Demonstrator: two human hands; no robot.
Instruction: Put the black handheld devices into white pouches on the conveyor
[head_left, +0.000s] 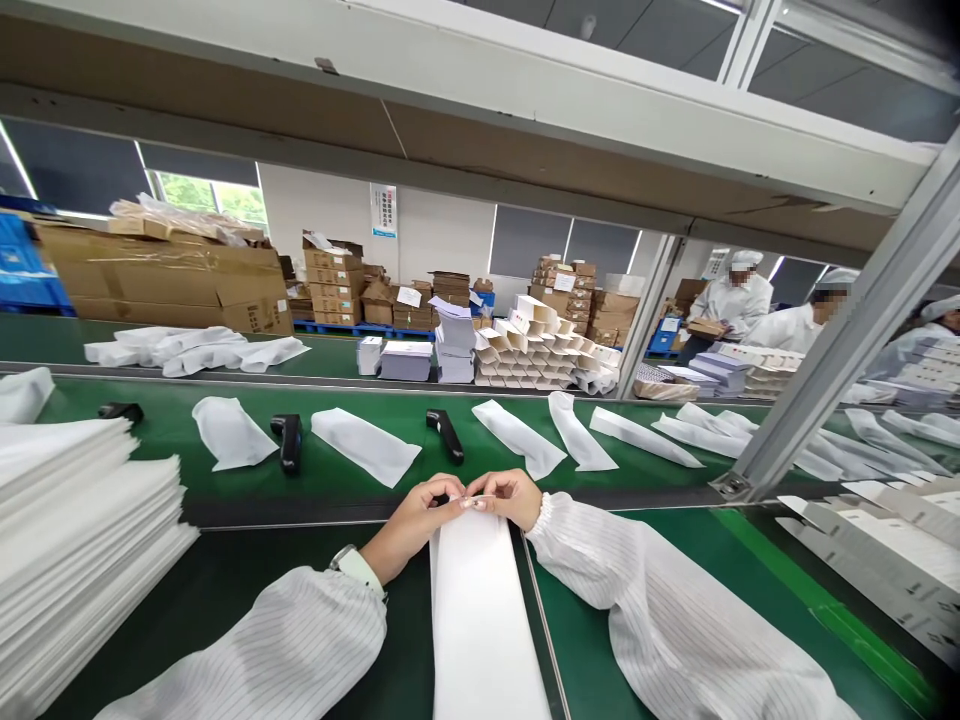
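Observation:
A long white sleeve of thin material (484, 620) lies lengthwise toward me on the dark green work surface, its far end raised between my fingertips. My left hand (420, 520) pinches the left side of that end, with a watch on the wrist. From the right, my right hand (514, 497) pinches the same end, and the fingertips of both hands nearly meet. Beyond my hands, a green belt (262, 505) carries white wrapped pieces (366, 445) and black handheld devices (445, 435).
A tall stack of white sheets (90, 560) stands at left. White boxes (892, 560) lie at right, beside a slanted metal post (847, 310). A shelf beam (450, 60) crosses overhead. People in white (739, 290) are at the back right.

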